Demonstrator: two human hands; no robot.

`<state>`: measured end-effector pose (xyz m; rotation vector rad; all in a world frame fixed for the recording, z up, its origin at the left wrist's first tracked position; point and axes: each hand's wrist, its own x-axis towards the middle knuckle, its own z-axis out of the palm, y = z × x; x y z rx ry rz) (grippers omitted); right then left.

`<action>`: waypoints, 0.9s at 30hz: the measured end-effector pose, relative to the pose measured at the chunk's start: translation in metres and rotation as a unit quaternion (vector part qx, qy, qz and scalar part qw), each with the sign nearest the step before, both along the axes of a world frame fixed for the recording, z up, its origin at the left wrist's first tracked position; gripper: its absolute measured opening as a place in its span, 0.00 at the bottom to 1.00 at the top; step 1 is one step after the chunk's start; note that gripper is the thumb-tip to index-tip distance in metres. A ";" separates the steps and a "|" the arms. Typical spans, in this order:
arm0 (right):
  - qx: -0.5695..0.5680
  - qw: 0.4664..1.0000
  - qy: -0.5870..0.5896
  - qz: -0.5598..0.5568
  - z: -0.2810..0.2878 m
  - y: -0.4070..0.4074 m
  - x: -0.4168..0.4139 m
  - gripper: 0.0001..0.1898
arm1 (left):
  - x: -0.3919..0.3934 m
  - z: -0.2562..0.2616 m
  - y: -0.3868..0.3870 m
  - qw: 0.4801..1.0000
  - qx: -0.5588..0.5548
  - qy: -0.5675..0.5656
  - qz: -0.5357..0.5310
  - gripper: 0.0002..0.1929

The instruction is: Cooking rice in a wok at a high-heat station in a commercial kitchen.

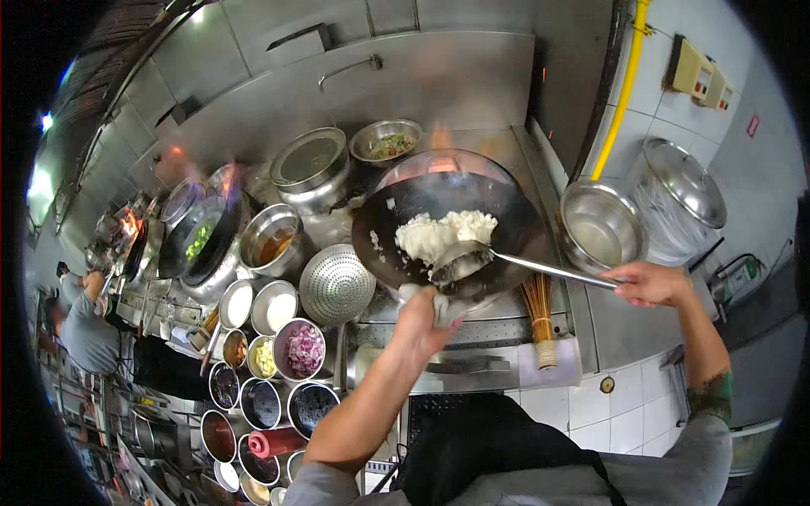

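A large black wok [506, 202] stands over a burner with flame behind it. White rice [443, 234] lies clumped in its middle, with loose grains at the left. Through a folded cloth [448, 308], my left hand [423, 322] grips the wok's near edge. My right hand [652, 283] is closed around the handle of a metal ladle [550, 269]. The ladle's bowl rests in the wok against the near side of the rice. Whether the bowl holds anything is hard to tell.
A perforated strainer [337, 284] and tubs of chopped red onion [305, 350] and sauces stand left. Right are a steel bowl [604, 228] and a bamboo brush [541, 322]. Another person [92, 329] works far left near flaming woks.
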<state>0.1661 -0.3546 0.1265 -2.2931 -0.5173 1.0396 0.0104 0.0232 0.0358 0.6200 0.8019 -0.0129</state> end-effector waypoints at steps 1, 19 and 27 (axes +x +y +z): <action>-0.027 0.999 -0.010 0.019 -0.003 0.016 0.000 0.26 | 0.010 -0.006 0.005 1.000 0.005 0.022 -0.001 0.10; 0.226 0.878 0.342 -0.246 -0.068 0.147 0.002 0.15 | 0.064 -0.110 0.029 0.998 0.017 -0.056 -0.013 0.09; 0.053 0.962 0.189 -0.190 -0.036 0.117 -0.007 0.21 | 0.053 -0.116 0.057 0.997 -0.047 -0.053 -0.023 0.16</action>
